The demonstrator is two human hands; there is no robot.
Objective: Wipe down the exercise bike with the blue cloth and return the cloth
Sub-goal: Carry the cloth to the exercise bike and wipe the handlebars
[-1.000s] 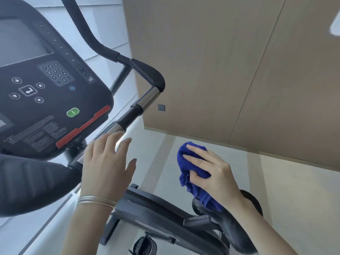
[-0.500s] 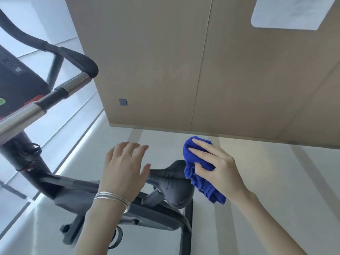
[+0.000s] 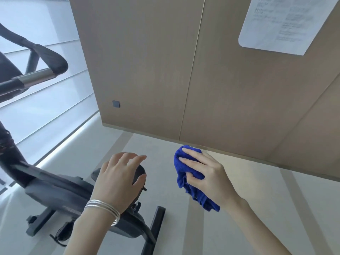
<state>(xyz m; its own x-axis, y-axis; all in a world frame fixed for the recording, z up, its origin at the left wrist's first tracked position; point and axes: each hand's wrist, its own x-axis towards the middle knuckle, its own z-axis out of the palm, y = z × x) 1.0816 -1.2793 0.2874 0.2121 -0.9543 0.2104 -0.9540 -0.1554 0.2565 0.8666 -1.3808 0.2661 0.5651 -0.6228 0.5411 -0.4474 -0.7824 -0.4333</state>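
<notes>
The dark exercise bike [image 3: 60, 192] fills the lower left, its handlebar [image 3: 36, 74] with a silver grip section at the upper left. Its black saddle [image 3: 140, 173] is mostly hidden under my left hand [image 3: 120, 179], which hovers over it with fingers spread and holds nothing. Silver bangles ring that wrist. My right hand [image 3: 207, 175] grips the bunched blue cloth [image 3: 185, 177] in the air to the right of the saddle, clear of the bike. The cloth's loose end hangs below my palm.
A tan wood-panelled wall [image 3: 147, 70] rises straight ahead, with a small dark square plate [image 3: 116, 103] low on it and a white printed sheet [image 3: 281, 24] at the upper right. White window blinds [image 3: 46, 111] run along the left. Pale floor [image 3: 257, 208] lies to the right of the bike.
The view has swung right, away from the bike's console, which has left the frame. Both hands drifted with it; my left hand came off the handlebar and now sits over the saddle.
</notes>
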